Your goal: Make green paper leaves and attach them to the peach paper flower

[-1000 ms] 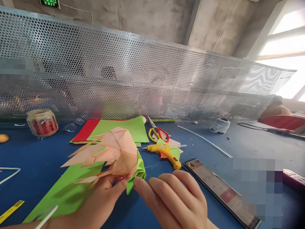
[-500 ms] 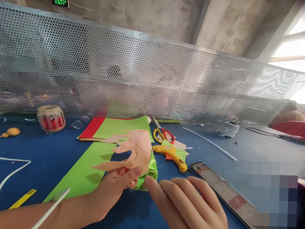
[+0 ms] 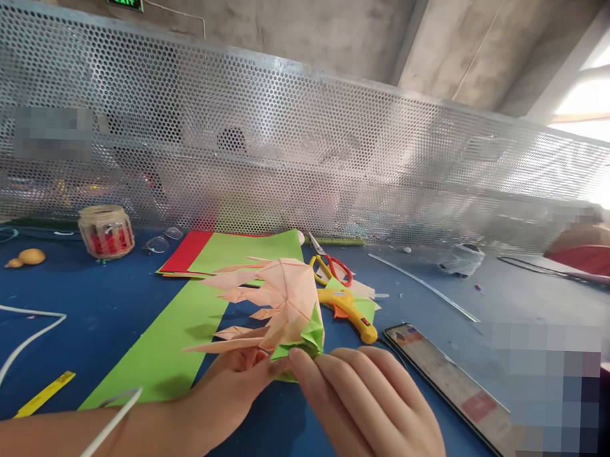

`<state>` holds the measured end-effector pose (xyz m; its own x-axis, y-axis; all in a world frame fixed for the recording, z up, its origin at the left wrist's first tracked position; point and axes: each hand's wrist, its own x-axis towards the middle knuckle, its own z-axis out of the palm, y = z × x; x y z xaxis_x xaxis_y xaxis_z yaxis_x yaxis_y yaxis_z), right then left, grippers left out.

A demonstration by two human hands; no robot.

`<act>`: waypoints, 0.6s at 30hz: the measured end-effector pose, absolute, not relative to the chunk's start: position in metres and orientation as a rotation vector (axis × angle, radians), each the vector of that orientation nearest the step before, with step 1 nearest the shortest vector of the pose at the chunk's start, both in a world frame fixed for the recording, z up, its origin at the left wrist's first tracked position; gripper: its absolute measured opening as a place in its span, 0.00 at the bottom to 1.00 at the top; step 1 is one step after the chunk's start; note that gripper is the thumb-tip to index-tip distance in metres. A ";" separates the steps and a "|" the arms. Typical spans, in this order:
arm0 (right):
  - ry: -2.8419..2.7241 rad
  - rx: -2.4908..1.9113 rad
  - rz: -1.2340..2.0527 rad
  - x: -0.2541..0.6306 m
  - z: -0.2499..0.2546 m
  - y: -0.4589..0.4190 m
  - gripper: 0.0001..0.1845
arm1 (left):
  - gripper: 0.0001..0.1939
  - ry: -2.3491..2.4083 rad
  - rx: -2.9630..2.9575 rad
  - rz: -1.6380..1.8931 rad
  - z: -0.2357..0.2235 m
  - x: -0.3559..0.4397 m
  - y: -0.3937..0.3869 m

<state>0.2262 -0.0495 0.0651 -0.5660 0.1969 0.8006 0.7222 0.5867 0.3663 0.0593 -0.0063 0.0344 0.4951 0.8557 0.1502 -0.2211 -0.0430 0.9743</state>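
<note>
A folded paper flower (image 3: 287, 298), peach with long pointed petals facing left and green paper folds (image 3: 312, 334) at its lower right, is held above the blue table. My left hand (image 3: 234, 393) grips its lower side, thumb toward the green part; the other fingers are partly hidden behind the paper. Against the green folds, my right hand (image 3: 373, 404) pinches with its thumb side, the remaining fingers curled together. Just beyond the flower lie a yellow hot glue gun (image 3: 349, 313) and red-and-yellow scissors (image 3: 333, 269).
Green paper sheets (image 3: 257, 247) and a red sheet (image 3: 184, 252) lie behind. A phone (image 3: 449, 387) rests at right. At left are a jar (image 3: 106, 233), a small gourd (image 3: 31, 257), a white cable (image 3: 18, 345) and a yellow strip (image 3: 46, 393). A perforated metal screen (image 3: 288, 141) closes off the back.
The flower has turned slightly and shifted a little right. My left thumb has slid right onto the green folds, close to my right fingertips. The view has tilted slightly.
</note>
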 end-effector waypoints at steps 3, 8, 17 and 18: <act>-2.141 -0.702 -0.874 0.228 0.066 -0.049 0.23 | 0.11 0.588 1.286 0.949 0.037 0.058 -0.007; -2.173 -0.715 -0.757 0.229 0.062 -0.044 0.23 | 0.08 0.530 1.231 0.891 0.046 0.058 -0.007; -2.078 -0.751 -0.486 0.231 0.045 -0.033 0.17 | 0.18 0.554 1.176 0.860 0.046 0.057 -0.001; -2.062 -0.751 -0.465 0.232 0.045 -0.033 0.17 | 0.18 0.574 1.158 0.856 0.046 0.056 0.000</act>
<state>0.2315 -0.0329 0.0451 -0.4408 0.3373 0.8318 0.6617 0.7483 0.0472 0.0558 0.0005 0.0456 0.5670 0.8230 0.0335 -0.2810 0.1550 0.9471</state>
